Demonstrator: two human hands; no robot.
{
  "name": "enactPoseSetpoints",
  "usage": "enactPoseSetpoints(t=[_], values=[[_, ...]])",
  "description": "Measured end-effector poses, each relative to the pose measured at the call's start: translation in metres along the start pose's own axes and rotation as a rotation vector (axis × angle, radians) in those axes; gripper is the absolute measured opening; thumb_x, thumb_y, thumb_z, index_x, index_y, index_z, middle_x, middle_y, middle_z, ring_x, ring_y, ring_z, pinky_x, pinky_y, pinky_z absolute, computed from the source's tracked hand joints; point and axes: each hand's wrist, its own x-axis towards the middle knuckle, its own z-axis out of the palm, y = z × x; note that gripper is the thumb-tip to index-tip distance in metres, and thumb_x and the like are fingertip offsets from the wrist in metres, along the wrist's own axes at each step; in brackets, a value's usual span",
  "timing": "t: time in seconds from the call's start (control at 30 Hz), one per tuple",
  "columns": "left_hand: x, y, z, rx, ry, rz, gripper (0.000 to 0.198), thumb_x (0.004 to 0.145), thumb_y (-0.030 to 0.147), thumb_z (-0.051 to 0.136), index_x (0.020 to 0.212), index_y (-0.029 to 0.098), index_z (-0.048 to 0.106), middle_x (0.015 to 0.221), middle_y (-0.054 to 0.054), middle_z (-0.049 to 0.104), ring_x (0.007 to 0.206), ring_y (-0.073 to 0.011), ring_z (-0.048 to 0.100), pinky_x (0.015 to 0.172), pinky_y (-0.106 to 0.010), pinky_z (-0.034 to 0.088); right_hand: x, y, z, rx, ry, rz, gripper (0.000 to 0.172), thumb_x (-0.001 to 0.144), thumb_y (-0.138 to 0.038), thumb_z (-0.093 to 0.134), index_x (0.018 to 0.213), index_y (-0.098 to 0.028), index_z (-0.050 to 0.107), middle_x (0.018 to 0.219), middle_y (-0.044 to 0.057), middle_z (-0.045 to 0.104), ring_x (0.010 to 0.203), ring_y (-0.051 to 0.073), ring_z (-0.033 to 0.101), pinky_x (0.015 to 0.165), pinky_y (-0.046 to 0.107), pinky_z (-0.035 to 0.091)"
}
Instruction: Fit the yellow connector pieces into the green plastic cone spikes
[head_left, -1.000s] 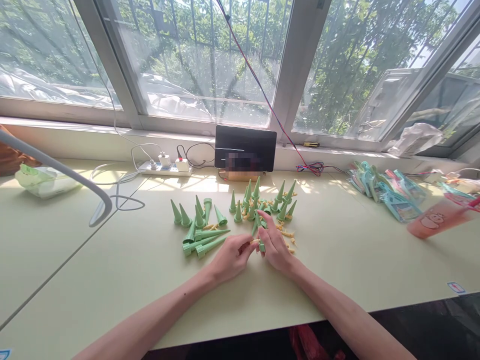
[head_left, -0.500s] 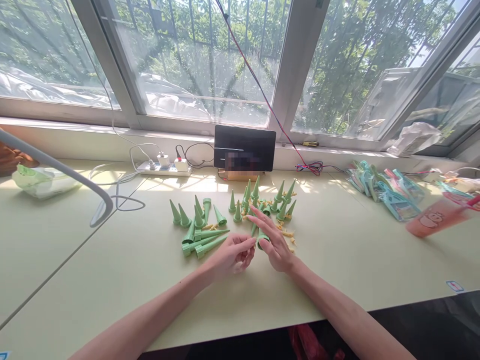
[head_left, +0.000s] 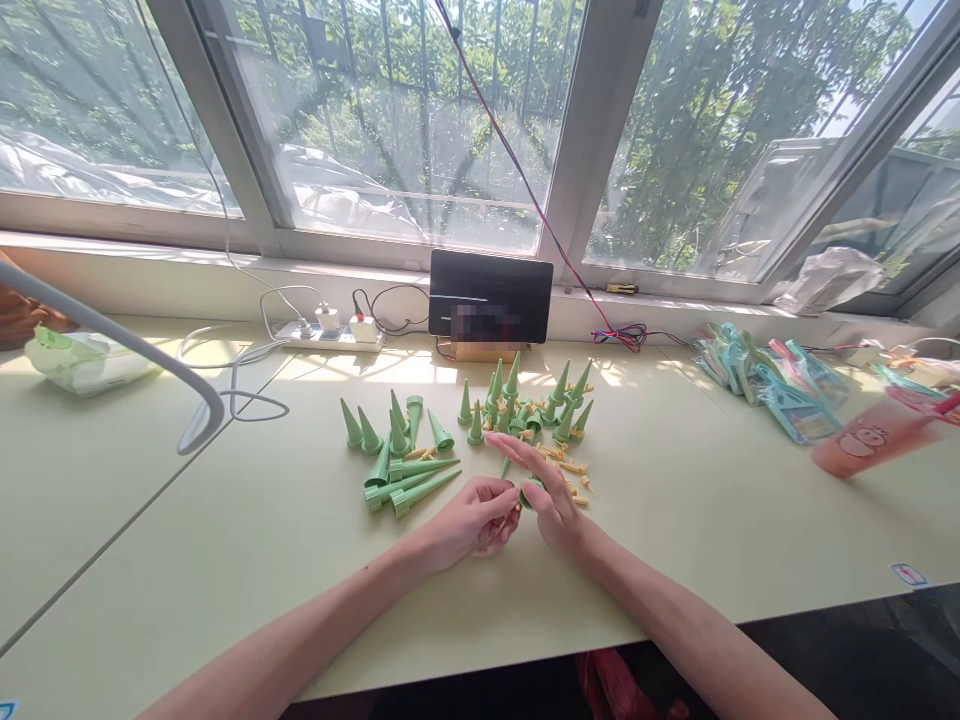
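My left hand point(head_left: 487, 515) is closed in a pinch, with a bit of a small yellow plastic piece point(head_left: 519, 506) showing at its fingertips. Right against it, my right hand point(head_left: 553, 492) curves around a hollow green plastic spike point(head_left: 529, 494), thumb on the wide open end, the other fingers stretched forward. The spike's body is mostly hidden by the fingers. Beyond my hands stand several upright green spikes point(head_left: 512, 378), with loose yellow pieces point(head_left: 574, 467) scattered among them. To the left, more green spikes point(head_left: 424, 490) lie flat or stand.
A dark-screened tablet point(head_left: 491, 295) leans at the window side. Left of it are a power strip point(head_left: 330, 338) and cables; a grey curved bar point(head_left: 135, 345) crosses the left foreground. On the right are bagged teal items point(head_left: 795, 400) and a pink drink cup point(head_left: 862, 440).
Both hands have shifted slightly right and nearer to me, and now meet at the spike's open end. My right fingers have lowered and curled in more.
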Motion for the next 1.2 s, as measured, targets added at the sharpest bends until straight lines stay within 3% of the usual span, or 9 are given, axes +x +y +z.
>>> enactPoseSetpoints(t=[0.2, 0.4, 0.6, 0.7, 0.8, 1.2], values=[[0.002, -0.001, 0.009, 0.210, 0.147, 0.158, 0.048, 0.089, 0.058, 0.056, 0.068, 0.016, 0.048, 0.051, 0.005, 0.045, 0.040, -0.0044, 0.033, 0.040, -0.020, 0.025, 0.000, 0.002, 0.002, 0.029, 0.040, 0.077, 0.050, 0.100, -0.042, 0.036, 0.148, -0.027, 0.040, 0.144, 0.007, 0.056, 0.137, 0.026, 0.047, 0.116, 0.050, 0.030], [0.003, -0.004, 0.009, 0.490, 0.272, 0.350, 0.044, 0.096, 0.049, 0.047, 0.066, 0.017, 0.046, 0.053, 0.003, 0.046, 0.045, -0.0071, 0.040, 0.045, -0.021, 0.033, -0.001, 0.003, 0.005, 0.052, 0.065, 0.167, 0.051, 0.100, -0.044, 0.034, 0.150, -0.029, 0.036, 0.141, 0.008, 0.059, 0.123, 0.028, 0.058, 0.107, 0.050, 0.041], [0.003, -0.008, 0.007, 0.813, 0.382, 0.576, 0.037, 0.098, 0.036, 0.045, 0.066, 0.017, 0.045, 0.056, 0.003, 0.045, 0.053, -0.0086, 0.037, 0.053, -0.023, 0.033, -0.001, 0.001, 0.008, 0.142, 0.078, 0.191, 0.052, 0.101, -0.048, 0.034, 0.149, -0.029, 0.037, 0.137, 0.008, 0.062, 0.112, 0.026, 0.065, 0.103, 0.050, 0.046], [0.004, -0.011, 0.006, 0.936, 0.436, 0.652, 0.035, 0.098, 0.031, 0.044, 0.065, 0.017, 0.044, 0.058, 0.003, 0.042, 0.054, -0.0092, 0.032, 0.054, -0.023, 0.030, -0.001, 0.001, 0.009, 0.164, 0.082, 0.211, 0.052, 0.101, -0.049, 0.035, 0.148, -0.029, 0.039, 0.135, 0.008, 0.064, 0.118, 0.027, 0.063, 0.108, 0.052, 0.041], [0.004, -0.014, 0.005, 1.018, 0.458, 0.683, 0.032, 0.098, 0.027, 0.044, 0.067, 0.017, 0.044, 0.060, 0.003, 0.042, 0.057, -0.0102, 0.032, 0.054, -0.023, 0.030, 0.000, 0.002, 0.009, 0.226, 0.087, 0.213, 0.051, 0.101, -0.050, 0.035, 0.147, -0.029, 0.039, 0.130, 0.008, 0.067, 0.125, 0.028, 0.059, 0.110, 0.052, 0.038], [0.003, -0.018, 0.000, 1.284, 0.445, 0.829, 0.028, 0.099, 0.017, 0.038, 0.072, 0.018, 0.045, 0.066, 0.000, 0.047, 0.060, -0.0126, 0.035, 0.058, -0.027, 0.030, 0.002, 0.006, 0.011, 0.285, 0.092, 0.296, 0.060, 0.098, -0.061, 0.033, 0.147, -0.027, 0.044, 0.116, 0.010, 0.073, 0.115, 0.032, 0.065, 0.103, 0.056, 0.044]])
